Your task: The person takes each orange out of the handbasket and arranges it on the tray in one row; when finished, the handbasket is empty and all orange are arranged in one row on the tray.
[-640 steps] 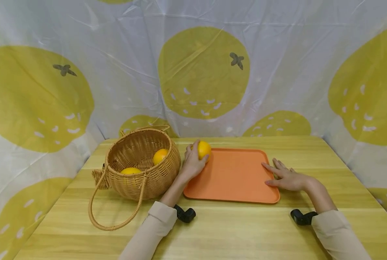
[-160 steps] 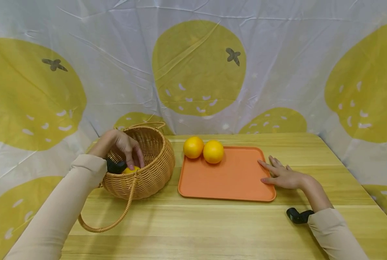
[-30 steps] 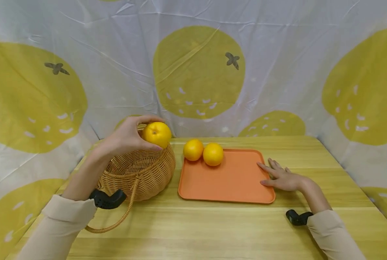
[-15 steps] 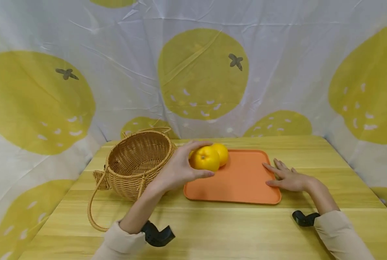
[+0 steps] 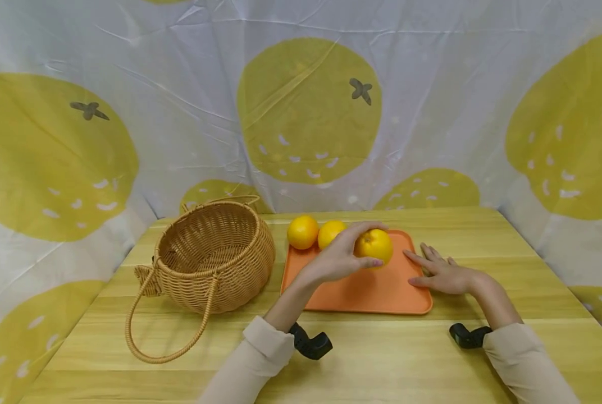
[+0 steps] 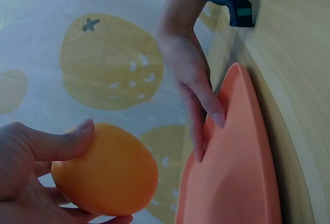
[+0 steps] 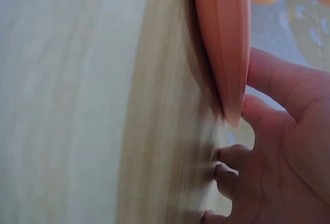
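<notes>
My left hand (image 5: 335, 259) grips an orange (image 5: 375, 247) between thumb and fingers, over the right half of the orange tray (image 5: 361, 294). In the left wrist view the same orange (image 6: 111, 170) is held clear of the tray surface. Two more oranges sit side by side at the tray's far left corner: one orange (image 5: 302, 232) in full sight, the other orange (image 5: 330, 233) partly behind my left hand. My right hand (image 5: 445, 275) rests at the tray's right edge with fingers spread, thumb and forefinger touching the rim, other fingertips on the table in the right wrist view.
A wicker basket (image 5: 240, 280) with nothing visible inside stands left of the tray, its front handle (image 5: 167, 358) hanging down onto the wooden table (image 5: 382, 359). Behind the table hangs a curtain (image 5: 422, 101) printed with yellow fruit. Black wrist devices sit on both wrists.
Over the last second my left hand has carried the third orange from above the basket rightward over the tray. Earlier, two oranges came to lie on the tray. My right hand stays put.
</notes>
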A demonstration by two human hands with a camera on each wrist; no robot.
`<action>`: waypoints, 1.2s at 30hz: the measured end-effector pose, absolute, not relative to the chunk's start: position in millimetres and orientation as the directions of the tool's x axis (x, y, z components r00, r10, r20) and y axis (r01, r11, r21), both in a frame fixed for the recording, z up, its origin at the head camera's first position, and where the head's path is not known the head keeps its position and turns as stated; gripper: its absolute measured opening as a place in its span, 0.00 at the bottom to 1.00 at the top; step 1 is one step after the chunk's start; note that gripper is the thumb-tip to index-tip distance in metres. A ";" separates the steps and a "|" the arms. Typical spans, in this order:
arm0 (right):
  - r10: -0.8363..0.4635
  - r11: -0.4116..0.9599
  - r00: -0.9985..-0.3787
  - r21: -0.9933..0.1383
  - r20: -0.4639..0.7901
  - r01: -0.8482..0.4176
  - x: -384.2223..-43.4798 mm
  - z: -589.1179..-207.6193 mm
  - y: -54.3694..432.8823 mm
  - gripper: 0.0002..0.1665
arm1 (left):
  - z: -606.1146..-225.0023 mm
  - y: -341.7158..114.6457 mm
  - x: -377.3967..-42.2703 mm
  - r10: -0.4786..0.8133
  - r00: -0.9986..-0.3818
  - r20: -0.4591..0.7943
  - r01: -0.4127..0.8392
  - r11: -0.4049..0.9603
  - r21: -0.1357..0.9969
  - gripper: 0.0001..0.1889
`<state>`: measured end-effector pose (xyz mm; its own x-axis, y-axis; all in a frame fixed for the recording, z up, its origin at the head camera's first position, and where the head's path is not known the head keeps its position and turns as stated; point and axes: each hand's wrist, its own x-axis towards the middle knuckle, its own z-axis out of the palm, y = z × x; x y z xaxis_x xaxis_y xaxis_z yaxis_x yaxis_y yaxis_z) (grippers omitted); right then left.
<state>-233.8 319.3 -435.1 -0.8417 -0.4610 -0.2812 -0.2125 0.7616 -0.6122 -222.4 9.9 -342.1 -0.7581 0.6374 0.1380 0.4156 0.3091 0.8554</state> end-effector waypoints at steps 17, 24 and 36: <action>-0.459 0.755 -0.836 -0.627 -0.299 -0.190 -220.0 -408.6 302.1 0.52 | -376.7 43.3 -252.9 0.486 -0.872 -0.050 0.194 0.438 0.878 0.34; -0.437 0.784 -0.847 -0.590 -0.303 -0.193 -222.2 -415.0 308.3 0.53 | -392.4 55.0 -256.1 0.392 -0.916 0.081 0.249 0.401 0.882 0.29; -0.446 0.770 -0.847 -0.607 -0.290 -0.197 -227.6 -425.3 315.2 0.56 | -403.7 59.8 -252.0 0.351 -0.929 0.112 0.257 0.398 0.881 0.37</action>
<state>-227.6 315.2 -425.3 -0.8467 -0.4461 -0.2901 -0.1973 0.7695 -0.6074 -252.0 59.8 -403.7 -0.9295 0.3515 0.1120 0.2567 0.3981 0.8807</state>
